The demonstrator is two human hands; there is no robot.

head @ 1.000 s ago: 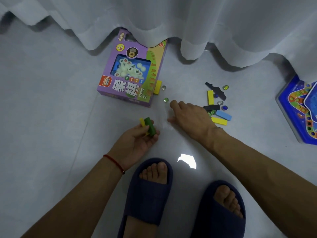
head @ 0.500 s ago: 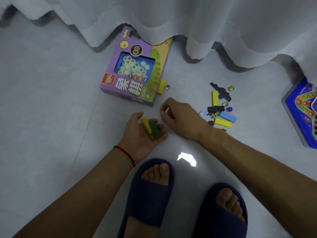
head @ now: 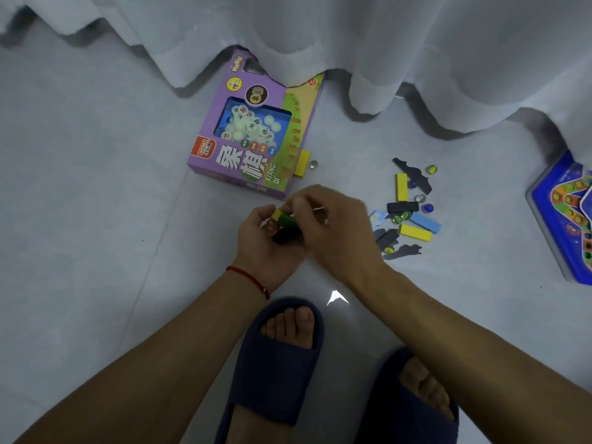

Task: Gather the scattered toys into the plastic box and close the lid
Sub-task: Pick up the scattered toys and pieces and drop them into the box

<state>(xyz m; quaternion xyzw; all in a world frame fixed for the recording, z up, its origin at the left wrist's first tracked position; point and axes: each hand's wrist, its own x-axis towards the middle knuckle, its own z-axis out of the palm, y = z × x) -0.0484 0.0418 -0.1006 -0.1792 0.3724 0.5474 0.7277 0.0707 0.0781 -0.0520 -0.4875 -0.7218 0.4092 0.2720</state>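
Two hands meet low over the grey floor (head: 80, 219). The left hand (head: 266, 248), palm up, cups two blocks: a yellow block (head: 276, 214) and a green block (head: 286, 221) side by side. The right hand (head: 333, 225) reaches over them, fingers curled at the green block; motion blur makes it impossible to tell whether it pinches anything.

On the floor to the right is a scattered pile (head: 407, 209): two yellow blocks, one light blue block (head: 425, 223), one black block (head: 402, 207), several dark flat pieces and about seven glass marbles, some too small to count surely. One more yellow block (head: 301, 163) touches the purple game box (head: 253, 136), with one marble (head: 314, 164) just beside it. The purple box's far edge is hidden under the white curtain (head: 352, 36). A blue game board (head: 567, 216) is cut off at the right edge. Two dark slippers (head: 275, 363) are partly cut off at the bottom. No plastic box shows.
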